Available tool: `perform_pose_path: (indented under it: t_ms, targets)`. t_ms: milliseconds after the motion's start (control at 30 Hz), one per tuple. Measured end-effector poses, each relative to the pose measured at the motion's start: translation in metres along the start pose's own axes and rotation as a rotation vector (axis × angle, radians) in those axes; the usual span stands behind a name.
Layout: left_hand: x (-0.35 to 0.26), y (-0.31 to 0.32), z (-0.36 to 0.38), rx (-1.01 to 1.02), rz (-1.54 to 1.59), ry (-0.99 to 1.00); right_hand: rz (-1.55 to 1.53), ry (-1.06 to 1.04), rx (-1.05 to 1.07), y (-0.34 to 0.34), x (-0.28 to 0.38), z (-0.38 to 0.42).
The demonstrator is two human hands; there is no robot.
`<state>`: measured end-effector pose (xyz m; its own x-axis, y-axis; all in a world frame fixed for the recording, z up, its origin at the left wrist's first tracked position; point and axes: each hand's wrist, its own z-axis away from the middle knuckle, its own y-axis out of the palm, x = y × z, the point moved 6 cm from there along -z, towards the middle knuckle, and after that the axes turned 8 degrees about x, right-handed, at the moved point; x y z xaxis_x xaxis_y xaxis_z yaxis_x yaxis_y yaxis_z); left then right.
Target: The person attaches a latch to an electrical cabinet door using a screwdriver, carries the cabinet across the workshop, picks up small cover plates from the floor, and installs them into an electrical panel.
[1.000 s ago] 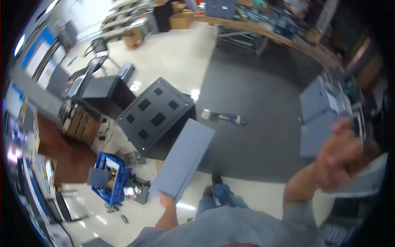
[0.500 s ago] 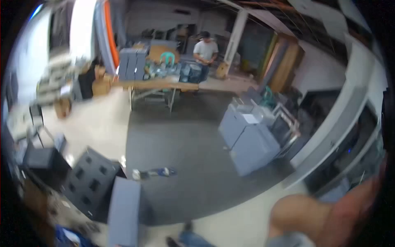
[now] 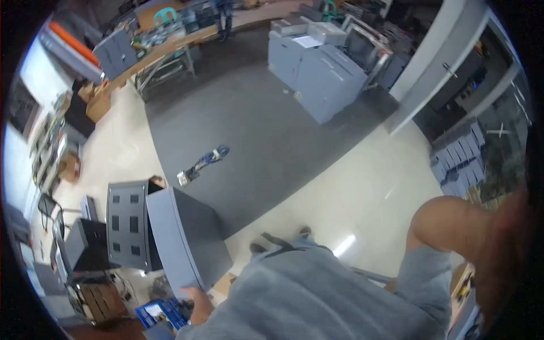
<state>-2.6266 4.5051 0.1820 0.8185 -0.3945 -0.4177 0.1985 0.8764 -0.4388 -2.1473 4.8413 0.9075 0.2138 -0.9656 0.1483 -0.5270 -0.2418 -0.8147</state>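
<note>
Now the view takes in the doorway side, left hand at the grey cabinet

Low and to the left, a long, boxy grey cabinet with a pale front [image 3: 173,241] stands on the glossy pale floor [image 3: 362,187]. The left hand [image 3: 198,305] touches the near end of that front; whether its fingers close round the edge, I cannot tell. Well apart from it, the right hand [image 3: 510,226] is raised at the edge of sight, too dark and blurred to read. The view has swung to the right, bringing the stacked grey boxes [image 3: 462,153] into sight, while the left hand's place at the cabinet is unchanged; contact there seems kept through the turn.

Just beside the cabinet is a black metal case with six square openings [image 3: 127,224]. A blue plastic crate [image 3: 164,311] sits near the left hand. Farther off, a bundle of blue cable [image 3: 209,159] lies on the dark grey mat [image 3: 249,124], with large grey cabinets [image 3: 328,85] beyond and a person [image 3: 225,20] by the wooden bench [image 3: 141,63].
</note>
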Motion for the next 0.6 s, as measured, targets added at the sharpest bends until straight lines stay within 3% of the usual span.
perform_pose_path:
  t_ms: [67, 133, 200, 233, 267, 300, 333, 400, 433, 467, 533, 600]
  targets:
    - [-0.010, -0.003, 0.009, 0.007, -0.050, 0.057, 0.057, 0.139, -0.205, -0.035, -0.003, 0.051]
    - [-0.017, 0.005, 0.023, 0.049, -0.111, 0.112, 0.071, 0.428, -0.487, -0.055, -0.028, 0.129]
    - [-0.024, 0.024, 0.035, 0.115, -0.180, 0.174, -0.064, 0.986, -0.750, -0.031, -0.075, 0.245]
    - [-0.030, 0.038, 0.048, 0.155, -0.227, 0.201, -0.138, 1.337, -0.774, 0.007, -0.096, 0.318]
    - [-0.031, 0.052, 0.054, 0.205, -0.282, 0.231, -0.176, 1.682, -0.683, 0.061, -0.104, 0.393]
    - [-0.034, 0.070, 0.067, 0.255, -0.336, 0.260, 0.124, 1.961, -0.292, 0.122, -0.100, 0.466]
    - [-0.034, 0.091, 0.081, 0.315, -0.401, 0.284, -0.011, 2.073, -0.017, 0.218, -0.087, 0.565]
    - [-0.026, 0.126, 0.109, 0.440, -0.530, 0.319, -0.491, 1.989, 0.455, 0.425, -0.001, 0.724]
    - [-0.017, 0.144, 0.126, 0.505, -0.603, 0.324, -0.764, 1.843, 0.635, 0.488, 0.062, 0.746]
    - [-0.007, 0.162, 0.142, 0.573, -0.676, 0.330, -0.942, 2.017, 0.589, 0.529, 0.125, 0.775]
    - [0.014, 0.196, 0.167, 0.689, -0.836, 0.328, -1.218, 2.491, 0.150, 0.494, 0.200, 0.732]
    - [0.037, 0.228, 0.186, 0.796, -1.024, 0.320, -1.332, 2.705, -0.222, 0.442, 0.232, 0.679]
